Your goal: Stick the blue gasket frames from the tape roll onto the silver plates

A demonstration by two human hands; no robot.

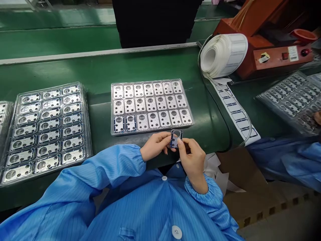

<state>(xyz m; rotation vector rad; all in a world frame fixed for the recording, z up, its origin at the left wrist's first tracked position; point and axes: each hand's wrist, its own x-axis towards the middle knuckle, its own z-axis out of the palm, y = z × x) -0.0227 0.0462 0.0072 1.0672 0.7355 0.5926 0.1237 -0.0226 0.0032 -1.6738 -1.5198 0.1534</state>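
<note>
Between my two hands is a small rectangular metal plate (176, 137) with a dark blue edge, a large round opening and smaller holes. My left hand (158, 144) grips its left side with the fingers. My right hand (192, 154) presses on its lower face with the thumb, fingers bent behind. Just beyond my hands lies a clear plastic tray (152, 132) filled with rows of similar plates. Two plates at its near left corner, such as this blue-edged plate (130, 123), show dark blue borders; the others look plain silver.
A stack of filled trays (86, 134) stands at the left. On the right are a white label roll (223, 55), its label strip (235, 112), an orange machine (278, 58) and another filled tray (296, 97) beside a co-worker's sleeve (301, 160). A cardboard box (248, 187) sits below the table edge.
</note>
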